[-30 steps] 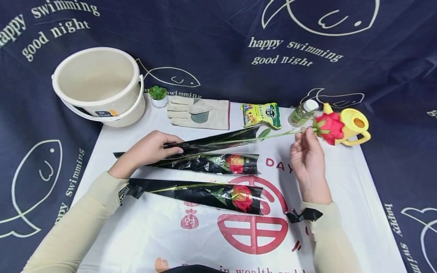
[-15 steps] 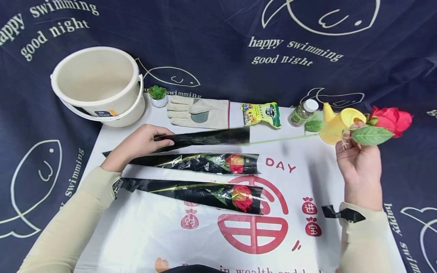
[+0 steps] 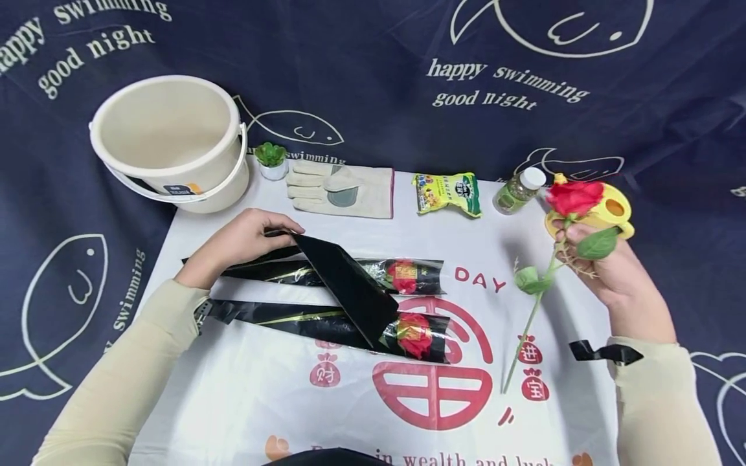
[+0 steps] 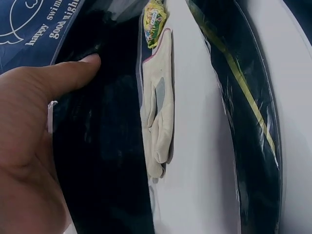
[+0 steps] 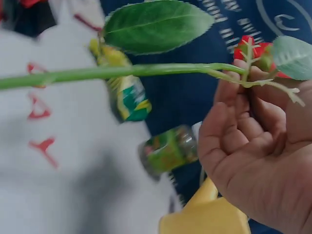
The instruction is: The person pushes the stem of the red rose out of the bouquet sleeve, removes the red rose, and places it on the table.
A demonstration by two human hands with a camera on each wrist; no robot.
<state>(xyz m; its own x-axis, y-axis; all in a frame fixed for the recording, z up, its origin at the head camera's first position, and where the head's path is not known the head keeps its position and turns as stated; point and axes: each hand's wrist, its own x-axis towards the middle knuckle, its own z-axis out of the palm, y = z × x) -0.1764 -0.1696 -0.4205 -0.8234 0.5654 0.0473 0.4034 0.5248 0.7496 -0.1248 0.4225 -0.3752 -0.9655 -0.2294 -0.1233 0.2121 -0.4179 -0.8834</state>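
Observation:
In the head view my left hand [image 3: 241, 244] pinches one end of a black flower sleeve [image 3: 346, 278], which folds down toward the lower right over two wrapped roses. The left wrist view has the thumb laid across the dark sleeve [image 4: 107, 146]. My right hand [image 3: 620, 278] grips a bare red rose [image 3: 576, 197] just below its bloom; its green stem [image 3: 527, 330] slants down to the left above the table. Lying flat are the upper wrapped rose [image 3: 403, 276] and the lower wrapped rose [image 3: 414, 335], the latter partly covered by the sleeve.
Along the back stand a cream bucket [image 3: 198, 191], a small potted plant [image 3: 271, 160], a work glove [image 3: 340, 189], a yellow-green packet [image 3: 447, 193], a lidded jar [image 3: 519, 191] and a yellow watering can [image 3: 619, 206], partly behind the rose. The white printed tablecloth [image 3: 233, 401] lies beneath.
The rose has come out of the sleeve to the right, then swung so its stem points down. The sleeve in my left hand has bent toward the front.

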